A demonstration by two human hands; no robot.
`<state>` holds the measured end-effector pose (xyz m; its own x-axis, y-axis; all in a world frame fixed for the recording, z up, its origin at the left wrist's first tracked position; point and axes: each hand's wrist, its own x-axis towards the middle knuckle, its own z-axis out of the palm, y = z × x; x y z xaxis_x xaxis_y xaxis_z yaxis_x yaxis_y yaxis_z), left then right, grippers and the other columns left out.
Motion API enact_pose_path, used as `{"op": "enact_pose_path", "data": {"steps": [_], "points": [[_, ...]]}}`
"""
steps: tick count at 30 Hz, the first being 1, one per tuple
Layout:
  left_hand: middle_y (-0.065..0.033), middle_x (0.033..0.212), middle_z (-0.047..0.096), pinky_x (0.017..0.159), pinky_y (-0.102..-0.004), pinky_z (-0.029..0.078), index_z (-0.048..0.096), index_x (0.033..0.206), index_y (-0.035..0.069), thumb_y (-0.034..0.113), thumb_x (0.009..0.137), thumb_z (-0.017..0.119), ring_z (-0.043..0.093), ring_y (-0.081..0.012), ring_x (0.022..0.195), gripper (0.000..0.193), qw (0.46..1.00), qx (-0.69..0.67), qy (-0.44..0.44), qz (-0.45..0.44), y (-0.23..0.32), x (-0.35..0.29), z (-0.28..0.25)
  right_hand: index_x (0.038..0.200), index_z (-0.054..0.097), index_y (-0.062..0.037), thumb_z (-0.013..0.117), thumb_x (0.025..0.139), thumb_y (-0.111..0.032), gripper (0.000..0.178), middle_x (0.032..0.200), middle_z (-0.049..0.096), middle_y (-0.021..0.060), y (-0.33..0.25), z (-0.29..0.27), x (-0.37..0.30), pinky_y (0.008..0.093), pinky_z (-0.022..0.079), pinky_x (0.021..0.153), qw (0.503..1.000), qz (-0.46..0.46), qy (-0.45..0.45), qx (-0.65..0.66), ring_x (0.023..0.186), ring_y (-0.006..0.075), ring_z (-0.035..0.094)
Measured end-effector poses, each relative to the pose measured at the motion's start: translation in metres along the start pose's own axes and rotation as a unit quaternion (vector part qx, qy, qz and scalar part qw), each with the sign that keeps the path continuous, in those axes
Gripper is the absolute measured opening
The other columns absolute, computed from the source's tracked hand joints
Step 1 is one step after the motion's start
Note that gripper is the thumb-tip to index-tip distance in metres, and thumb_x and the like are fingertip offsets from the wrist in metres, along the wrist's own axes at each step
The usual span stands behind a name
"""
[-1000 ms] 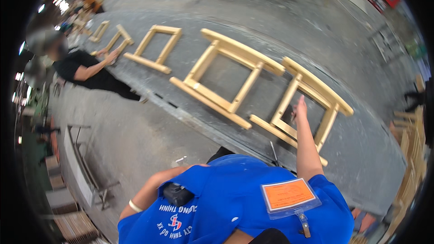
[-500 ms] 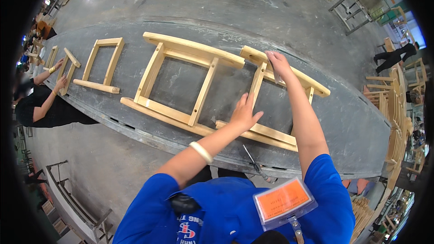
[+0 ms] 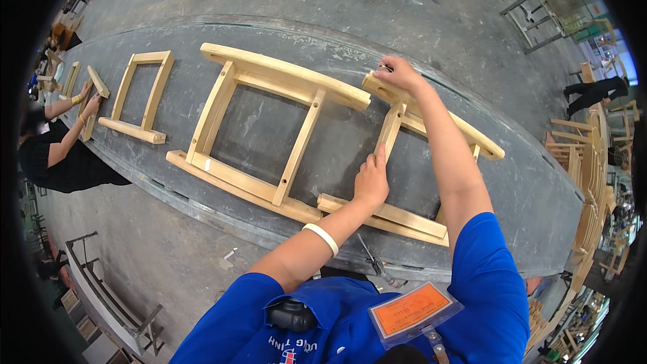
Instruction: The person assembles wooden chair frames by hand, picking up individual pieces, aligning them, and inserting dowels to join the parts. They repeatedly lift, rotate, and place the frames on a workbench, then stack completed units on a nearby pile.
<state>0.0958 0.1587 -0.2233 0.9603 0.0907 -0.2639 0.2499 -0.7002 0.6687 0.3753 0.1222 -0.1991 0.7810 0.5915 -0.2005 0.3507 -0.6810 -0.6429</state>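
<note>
Touching a rail (image 3: 389, 127), left fingers (image 3: 381, 157) leave grip unclear; right fingers (image 3: 389, 60) pinch something half-hidden (image 3: 385, 68).

Left hand (image 3: 372, 180) against a wooden frame (image 3: 391, 125), right hand (image 3: 402, 75) at its far rail (image 3: 465, 129), grey table (image 3: 522, 199) beneath

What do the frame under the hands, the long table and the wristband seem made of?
The frame: wood, judging by its pale yellow tone and jointed rails; smooth, perhaps clear-coated or just sanded.
The long table: possibly metal or hard sheet; dull grey with whitish scuffs.
The wristband: smooth and off-white; plastic, rubber or stone, I can't tell.
</note>
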Motion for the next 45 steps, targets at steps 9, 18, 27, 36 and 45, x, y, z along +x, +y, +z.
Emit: {"op": "enact_pose_path", "data": {"steps": [9,18,27,36,45], "points": [[-0.0233,0.121,0.046,0.084,-0.0438,0.047,0.017,0.145,0.006,-0.001,0.076,0.053,0.054,-0.0384,0.099,0.078,1.000,0.005,0.002,0.005,-0.002,-0.001,0.002,0.091,0.059,-0.0029,0.071,0.078,-0.031,0.033,0.084,0.061,0.0081,0.003,-0.007,0.013,0.0334,0.043,0.072,0.991,0.069,-0.087,0.068,0.080,0.0173,0.053],[-0.0225,0.121,0.046,0.084,-0.0429,0.047,0.018,0.145,0.007,-0.001,0.076,0.053,0.053,-0.0380,0.101,0.078,1.000,0.003,0.015,0.015,-0.003,-0.001,0.004,0.088,0.059,-0.0021,0.073,0.076,-0.030,0.034,0.081,0.060,0.0081,0.005,-0.004,0.014,0.0324,0.042,0.072,0.997,0.019,-0.073,0.029,0.078,0.0166,0.052],[-0.0210,0.119,0.048,0.082,-0.0453,0.047,0.023,0.142,0.006,-0.001,0.076,0.051,0.054,-0.0392,0.099,0.073,0.999,-0.008,0.041,0.012,-0.001,-0.003,0.003,0.086,0.056,-0.0016,0.075,0.074,-0.028,0.035,0.080,0.059,0.0098,-0.005,0.003,0.012,0.0355,0.044,0.072,0.999,-0.052,-0.007,0.011,0.077,0.0208,0.054],[-0.0200,0.114,0.048,0.079,-0.0428,0.049,0.020,0.143,0.005,0.000,0.074,0.054,0.055,-0.0354,0.097,0.077,1.000,0.006,0.018,-0.010,0.003,-0.005,0.003,0.089,0.055,0.0004,0.077,0.072,-0.025,0.038,0.085,0.063,0.0123,-0.022,0.012,0.011,0.0367,0.045,0.073,0.994,-0.018,0.067,-0.089,0.079,0.0213,0.057],[-0.0214,0.120,0.046,0.082,-0.0420,0.048,0.015,0.145,0.007,0.003,0.079,0.054,0.053,-0.0371,0.101,0.076,1.000,-0.024,-0.001,-0.021,0.007,-0.007,-0.006,0.107,0.057,0.0003,0.072,0.077,-0.016,0.038,0.099,0.061,0.0076,-0.026,0.034,-0.176,0.0296,0.045,0.081,0.942,0.083,0.214,0.245,0.090,0.0155,0.057]]}}
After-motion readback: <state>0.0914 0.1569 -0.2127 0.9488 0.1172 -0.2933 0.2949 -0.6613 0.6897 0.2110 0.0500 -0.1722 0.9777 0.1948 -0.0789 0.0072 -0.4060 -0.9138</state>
